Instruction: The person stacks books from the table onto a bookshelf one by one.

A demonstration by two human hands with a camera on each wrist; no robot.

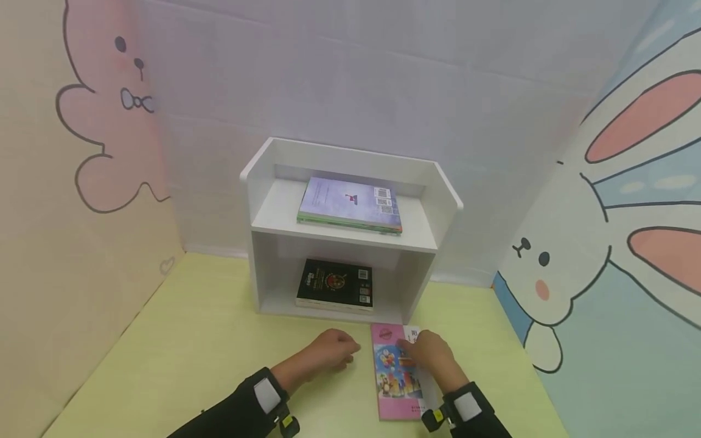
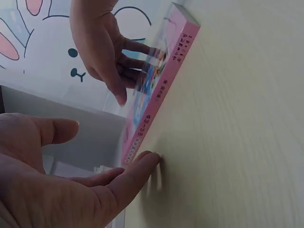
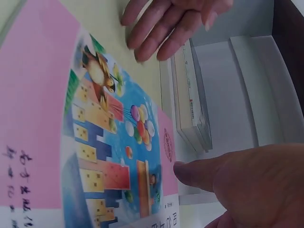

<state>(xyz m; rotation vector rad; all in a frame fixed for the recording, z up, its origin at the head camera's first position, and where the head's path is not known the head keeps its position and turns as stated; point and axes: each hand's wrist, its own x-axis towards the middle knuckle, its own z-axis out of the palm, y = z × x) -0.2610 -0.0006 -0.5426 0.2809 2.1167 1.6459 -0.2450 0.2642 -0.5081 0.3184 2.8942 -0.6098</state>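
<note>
A pink book (image 1: 395,409) with a colourful illustrated cover lies flat on the table in front of the shelf. Over its right side is my right hand (image 1: 435,359), fingers loosely extended and close over the cover in the left wrist view. In the right wrist view, the thumb (image 3: 202,174) reaches the cover's edge near the round emblem. To the left of the book, my left hand (image 1: 331,351) is held with nothing in it, thumb and fingers apart. From the left wrist view, its fingertips are near the book's pink spine (image 2: 161,90).
A white two-tier shelf (image 1: 249,188) stands at the back against a pale wall. Its upper tier bears a stack of thin books with a purple one (image 1: 334,201) on top. Below lies a black-covered book (image 1: 314,292). Cartoon-printed walls flank the yellow table (image 1: 191,340).
</note>
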